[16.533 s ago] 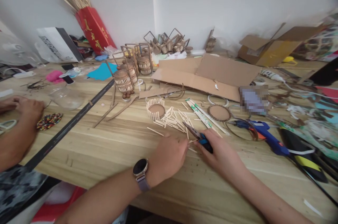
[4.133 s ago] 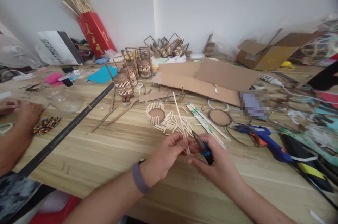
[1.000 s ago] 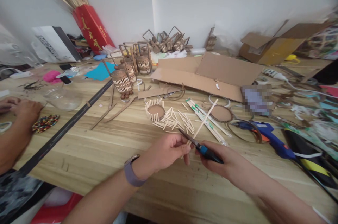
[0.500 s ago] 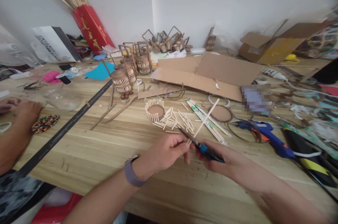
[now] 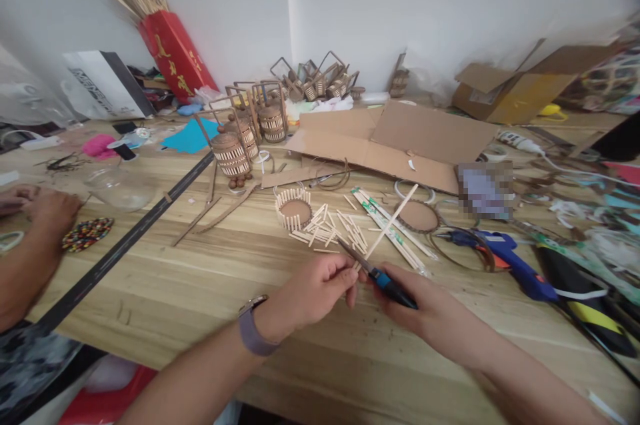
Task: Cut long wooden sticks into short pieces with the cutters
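My left hand [image 5: 317, 288], with a watch on its wrist, pinches the lower end of a pale wooden chopstick [image 5: 393, 221] that slants up to the right. Wrapped in my right hand [image 5: 417, 298] is a knife [image 5: 393, 288] with a blue-and-black handle. Its dark blade crosses the chopstick just above my left fingertips; whether it has cut in is too small to tell. Short cut stick pieces [image 5: 327, 231] lie in a loose pile beyond my hands. Beside them a round cardboard base [image 5: 296, 210] carries upright stick pieces around its edge.
Wrapped chopsticks [image 5: 395, 238] and a second round base [image 5: 419, 216] lie beyond my right hand. A blue glue gun [image 5: 517, 261] is at the right. Finished small baskets [image 5: 231, 155] stand behind, near cardboard sheets [image 5: 345, 138]. Another person's hand [image 5: 53, 211] rests at the left.
My right hand and the knife have shifted very slightly down and left. The chopstick's angle is nearly the same, and both grips hold.
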The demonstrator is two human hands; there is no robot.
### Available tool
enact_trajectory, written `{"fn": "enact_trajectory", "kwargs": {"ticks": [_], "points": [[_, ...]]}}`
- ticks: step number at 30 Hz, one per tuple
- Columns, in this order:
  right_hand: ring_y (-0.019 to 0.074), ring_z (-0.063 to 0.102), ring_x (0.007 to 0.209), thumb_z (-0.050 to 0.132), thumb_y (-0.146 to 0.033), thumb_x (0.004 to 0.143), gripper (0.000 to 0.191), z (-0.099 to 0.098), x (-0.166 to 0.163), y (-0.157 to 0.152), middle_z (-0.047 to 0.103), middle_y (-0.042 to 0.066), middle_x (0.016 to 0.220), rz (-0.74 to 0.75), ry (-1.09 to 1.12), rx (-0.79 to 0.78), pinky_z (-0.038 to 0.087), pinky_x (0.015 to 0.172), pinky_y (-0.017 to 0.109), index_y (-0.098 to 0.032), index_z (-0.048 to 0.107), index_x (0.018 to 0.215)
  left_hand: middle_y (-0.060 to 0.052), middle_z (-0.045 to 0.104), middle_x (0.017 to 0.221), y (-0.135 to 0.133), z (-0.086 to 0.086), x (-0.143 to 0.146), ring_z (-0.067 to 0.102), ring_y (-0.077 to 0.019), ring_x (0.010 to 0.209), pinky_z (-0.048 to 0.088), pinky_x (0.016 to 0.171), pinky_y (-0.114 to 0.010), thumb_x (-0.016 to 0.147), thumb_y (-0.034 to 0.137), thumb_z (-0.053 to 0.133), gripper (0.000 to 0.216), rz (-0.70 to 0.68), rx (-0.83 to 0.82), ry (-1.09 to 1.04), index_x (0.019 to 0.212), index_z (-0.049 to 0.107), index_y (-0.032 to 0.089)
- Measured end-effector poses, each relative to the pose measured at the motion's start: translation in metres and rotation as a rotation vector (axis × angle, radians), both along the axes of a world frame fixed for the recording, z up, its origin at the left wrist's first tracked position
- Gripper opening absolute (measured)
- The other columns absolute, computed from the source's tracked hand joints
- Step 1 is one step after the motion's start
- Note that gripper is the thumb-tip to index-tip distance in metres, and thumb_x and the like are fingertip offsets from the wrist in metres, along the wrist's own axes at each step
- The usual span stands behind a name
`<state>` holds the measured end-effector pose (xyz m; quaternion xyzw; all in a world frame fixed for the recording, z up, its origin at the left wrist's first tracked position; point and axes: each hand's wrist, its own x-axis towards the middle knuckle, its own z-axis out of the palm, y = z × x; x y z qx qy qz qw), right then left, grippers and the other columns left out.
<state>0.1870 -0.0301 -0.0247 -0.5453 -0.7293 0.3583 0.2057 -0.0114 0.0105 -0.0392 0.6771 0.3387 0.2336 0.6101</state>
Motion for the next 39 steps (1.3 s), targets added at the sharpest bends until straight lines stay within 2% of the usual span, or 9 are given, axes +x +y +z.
{"fn": "enact_trajectory", "kwargs": {"ticks": [4, 7, 11, 14, 18, 20, 24, 29, 39], "points": [[0.0202, 0.066, 0.080, 0.051, -0.028, 0.082, 0.019, -0.002, 0.005, 0.002, 0.071, 0.000, 0.087, -0.012, 0.016, 0.078, 0.052, 0.070, 0.029, -0.024, 0.060, 0.098, 0.003, 0.052, 0.066, 0.004, 0.004, -0.002, 0.049, -0.0128, 0.067, 0.038, 0.071, -0.025, 0.096, 0.036, 0.041, 0.024, 0.187, 0.040, -0.150, 0.086, 0.052, 0.018], [0.0208, 0.067, 0.076, 0.048, -0.028, 0.087, 0.015, -0.005, 0.009, 0.004, 0.069, 0.003, 0.085, -0.082, -0.049, 0.294, 0.053, 0.067, 0.030, -0.024, 0.058, 0.098, 0.004, 0.047, 0.065, 0.008, 0.008, -0.005, 0.046, -0.0130, 0.064, 0.037, 0.067, -0.025, 0.098, 0.039, 0.037, 0.027, 0.349, 0.107, -0.069, 0.085, 0.050, 0.019], [0.0244, 0.064, 0.104, 0.047, -0.018, 0.089, 0.017, -0.013, 0.010, 0.005, 0.065, 0.012, 0.112, -0.087, -0.112, 0.658, 0.052, 0.084, 0.036, -0.023, 0.052, 0.105, 0.002, 0.053, 0.070, 0.004, 0.006, -0.004, 0.050, -0.0147, 0.066, 0.036, 0.063, -0.026, 0.098, 0.032, 0.036, 0.024, 0.206, 0.306, 0.288, 0.087, 0.053, 0.019], [0.0276, 0.053, 0.125, 0.049, -0.016, 0.090, 0.019, -0.021, 0.008, 0.004, 0.054, 0.018, 0.135, -0.051, -0.191, 0.764, 0.049, 0.093, 0.039, -0.022, 0.050, 0.108, -0.004, 0.063, 0.086, -0.002, 0.002, 0.001, 0.057, -0.0182, 0.082, 0.040, 0.073, -0.029, 0.097, 0.022, 0.036, 0.021, 0.091, 0.525, 0.391, 0.090, 0.055, 0.018], [0.0260, 0.067, 0.093, 0.048, -0.020, 0.091, 0.016, -0.029, 0.005, 0.005, 0.067, 0.013, 0.101, -0.069, -0.324, 0.778, 0.053, 0.074, 0.035, -0.020, 0.051, 0.107, -0.008, 0.066, 0.095, -0.010, -0.002, 0.007, 0.060, -0.0230, 0.093, 0.043, 0.084, -0.035, 0.097, 0.018, 0.037, 0.022, 0.037, 0.724, 0.539, 0.094, 0.058, 0.017], [0.0247, 0.067, 0.079, 0.048, -0.022, 0.092, 0.013, -0.031, 0.003, 0.005, 0.066, 0.008, 0.086, -0.110, -0.383, 0.775, 0.051, 0.064, 0.032, -0.019, 0.052, 0.103, -0.009, 0.068, 0.096, -0.013, -0.002, 0.010, 0.061, -0.0244, 0.092, 0.043, 0.085, -0.038, 0.098, 0.018, 0.035, 0.024, 0.016, 0.788, 0.629, 0.096, 0.059, 0.016], [0.0241, 0.067, 0.069, 0.052, -0.025, 0.089, 0.009, -0.033, -0.001, 0.003, 0.067, 0.006, 0.080, -0.154, -0.488, 0.732, 0.047, 0.057, 0.031, -0.020, 0.054, 0.096, -0.009, 0.069, 0.093, -0.018, 0.000, 0.013, 0.063, -0.0248, 0.088, 0.044, 0.083, -0.041, 0.097, 0.015, 0.035, 0.025, -0.009, 0.842, 0.740, 0.099, 0.060, 0.016], [0.0269, 0.067, 0.066, 0.056, -0.024, 0.084, 0.005, -0.035, -0.006, 0.000, 0.067, 0.004, 0.074, -0.183, -0.645, 0.682, 0.041, 0.062, 0.034, -0.021, 0.053, 0.087, -0.007, 0.069, 0.085, -0.025, 0.005, 0.015, 0.064, -0.0248, 0.080, 0.045, 0.080, -0.043, 0.093, 0.012, 0.038, 0.022, 0.016, 0.843, 0.830, 0.090, 0.060, 0.016], [0.0255, 0.067, 0.065, 0.053, -0.025, 0.085, 0.003, -0.030, -0.012, -0.001, 0.069, 0.003, 0.071, -0.185, -0.707, 0.627, 0.030, 0.070, 0.035, -0.022, 0.051, 0.084, -0.013, 0.069, 0.089, -0.030, 0.017, 0.020, 0.064, -0.0264, 0.086, 0.042, 0.088, -0.046, 0.091, 0.006, 0.035, 0.027, -0.019, 0.763, 0.924, 0.094, 0.061, 0.013]]}}
